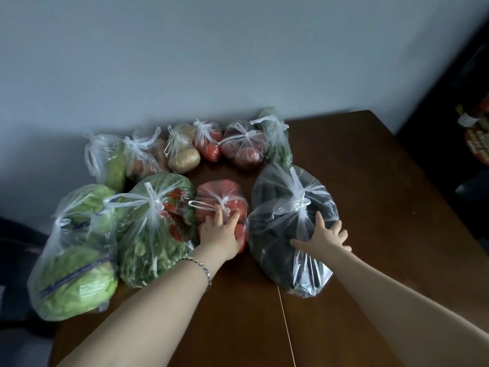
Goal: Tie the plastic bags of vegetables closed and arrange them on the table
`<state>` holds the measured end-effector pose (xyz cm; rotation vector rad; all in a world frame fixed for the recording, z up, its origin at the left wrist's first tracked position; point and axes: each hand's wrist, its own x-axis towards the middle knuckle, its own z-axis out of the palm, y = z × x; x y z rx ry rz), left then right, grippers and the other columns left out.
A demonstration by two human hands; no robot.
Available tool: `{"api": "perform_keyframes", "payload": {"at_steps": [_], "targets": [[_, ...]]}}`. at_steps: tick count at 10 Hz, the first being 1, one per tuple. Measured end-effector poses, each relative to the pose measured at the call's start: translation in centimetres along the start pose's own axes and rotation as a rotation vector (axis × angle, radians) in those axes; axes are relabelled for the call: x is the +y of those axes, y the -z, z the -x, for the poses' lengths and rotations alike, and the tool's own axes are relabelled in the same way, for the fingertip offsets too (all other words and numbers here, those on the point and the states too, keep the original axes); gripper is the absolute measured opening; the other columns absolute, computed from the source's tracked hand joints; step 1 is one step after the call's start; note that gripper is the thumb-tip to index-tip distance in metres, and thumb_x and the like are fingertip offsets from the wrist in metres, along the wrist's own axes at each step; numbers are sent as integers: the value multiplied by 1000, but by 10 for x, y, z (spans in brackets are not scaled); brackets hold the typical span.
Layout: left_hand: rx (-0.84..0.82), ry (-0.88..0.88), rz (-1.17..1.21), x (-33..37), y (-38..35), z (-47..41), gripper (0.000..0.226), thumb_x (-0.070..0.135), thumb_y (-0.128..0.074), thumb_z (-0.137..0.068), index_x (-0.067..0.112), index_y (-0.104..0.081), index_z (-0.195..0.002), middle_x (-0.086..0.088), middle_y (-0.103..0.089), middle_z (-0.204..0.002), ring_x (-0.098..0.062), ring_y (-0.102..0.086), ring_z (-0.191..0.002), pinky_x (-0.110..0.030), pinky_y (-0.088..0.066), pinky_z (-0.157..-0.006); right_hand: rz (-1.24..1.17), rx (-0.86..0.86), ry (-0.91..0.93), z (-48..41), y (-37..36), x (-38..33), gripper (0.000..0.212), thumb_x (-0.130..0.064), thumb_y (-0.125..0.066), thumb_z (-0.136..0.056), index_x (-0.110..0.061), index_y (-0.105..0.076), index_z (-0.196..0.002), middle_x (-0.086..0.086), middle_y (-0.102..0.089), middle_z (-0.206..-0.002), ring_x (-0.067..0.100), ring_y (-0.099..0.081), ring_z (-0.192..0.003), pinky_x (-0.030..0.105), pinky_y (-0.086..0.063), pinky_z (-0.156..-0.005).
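Several knotted clear plastic bags of vegetables lie on a dark wooden table [370, 181]. My left hand [221, 231] rests flat on the bag of red tomatoes [217, 193] at the middle, fingers spread near its knot. My right hand [324, 238] presses with spread fingers on the big bag of dark vegetables [277, 205] to the right. To the left lie a bag of leafy greens with red chillies [156, 226] and a bag of green cabbage [74, 266]. Neither hand grips anything.
A back row along the wall holds a green-vegetable bag [111, 160], a potato bag [184, 154], a small tomato bag [209, 141], a red-onion bag [244, 148] and a greens bag [276, 139]. The table's right edge drops toward dark furniture [473, 133].
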<state>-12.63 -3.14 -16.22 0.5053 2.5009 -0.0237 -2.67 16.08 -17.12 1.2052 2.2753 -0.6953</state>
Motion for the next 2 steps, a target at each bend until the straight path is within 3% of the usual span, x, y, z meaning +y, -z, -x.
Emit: {"api": "perform_keyframes", "payload": {"at_steps": [1, 2], "targets": [[31, 32, 22, 21, 18, 21, 43, 37, -41, -92, 20, -42, -131, -17, -19, -153, -37, -40, -129, -40, -36, -103, 140, 84, 123, 18, 14, 1, 66, -55, -53, -81, -20, -35, -134, 17, -33, -142, 34, -30, -130, 49, -31, -102], [-4, -17, 193, 44, 31, 44, 29, 34, -43, -93, 13, -59, -105, -16, -58, -121, -33, -58, -105, -31, -43, -82, 136, 31, 338, 32, 36, 1, 22, -31, -48, -85, -13, -57, -94, 8, -59, -98, 27, -57, -96, 34, -43, -78]]}}
